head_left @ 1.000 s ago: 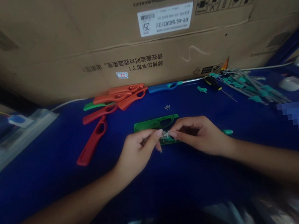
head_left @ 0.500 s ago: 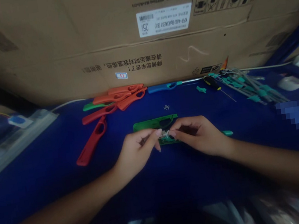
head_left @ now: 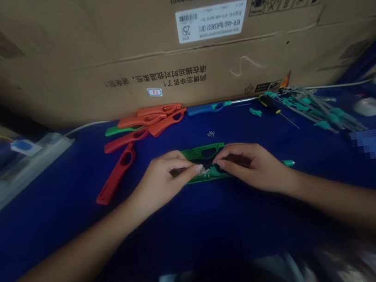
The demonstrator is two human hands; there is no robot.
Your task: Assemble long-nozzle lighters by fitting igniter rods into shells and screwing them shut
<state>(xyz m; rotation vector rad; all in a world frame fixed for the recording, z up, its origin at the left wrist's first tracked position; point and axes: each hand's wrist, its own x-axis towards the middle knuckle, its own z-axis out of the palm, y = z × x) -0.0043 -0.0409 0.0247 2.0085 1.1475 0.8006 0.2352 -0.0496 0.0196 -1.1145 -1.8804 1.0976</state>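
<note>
A green plastic handle shell [head_left: 206, 150] lies flat on the blue table [head_left: 59, 196] in front of me. My left hand [head_left: 161, 184] rests on its left half, fingers curled and pinched near the middle. My right hand [head_left: 251, 167] covers its right half, thumb and forefinger pinched. Between the two sets of fingertips sits a small pale metal part [head_left: 207, 171], too small to name. A teal tip [head_left: 288, 163] sticks out to the right of my right hand.
Several red handle shells [head_left: 128, 140] and a green one lie at the back left, a blue one [head_left: 204, 109] behind. A screwdriver [head_left: 274, 108] and a heap of teal-tipped rods [head_left: 317, 111] lie at the back right. A large cardboard box [head_left: 160, 42] walls the back.
Both hands have lowered onto the green shell, with the left hand now flatter over its left half. The small part stays between the fingertips.
</note>
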